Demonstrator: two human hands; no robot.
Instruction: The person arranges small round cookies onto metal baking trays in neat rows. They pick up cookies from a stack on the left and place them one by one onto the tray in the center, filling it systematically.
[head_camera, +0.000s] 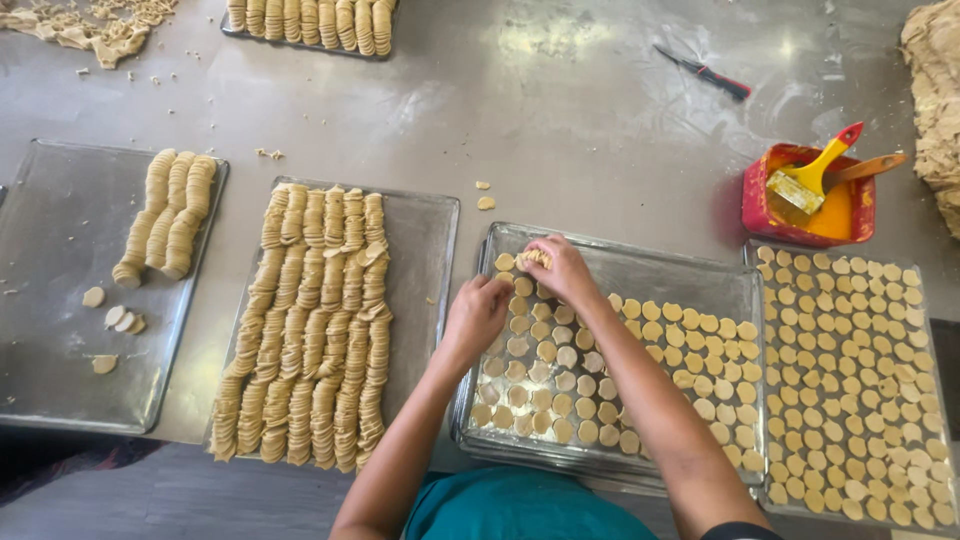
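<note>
Two hands: both work over the upper left corner of the middle tray (745, 290), a metal tray on a steel table (560, 130).
Right hand (562, 268): fingers pinched narrow around a small stack of dough discs (536, 258), held just above the tray's top left corner.
Left hand (477, 313): curled loosely, fingers bent down onto the discs at the tray's left side; whether it grips one cannot be told.
Laid discs (690, 345): pale rounds lying flat in rows, edge to edge, filling most of the middle tray.
Full tray (850, 385): to the right, touching the middle tray, covered with flat rounds.
Stacked rolls (310, 330): long columns of discs on edge, on a tray just left of the hands.
Far left tray (60, 290): three short rolls at its top and a few loose discs.
Red tub (808, 195): beyond the right trays, holding yellow liquid and a yellow brush with a red tip.
Knife (705, 72): red-handled, lying on the table at upper right, well apart from the hands.
Back tray (305, 25): more rolls at the top edge.
</note>
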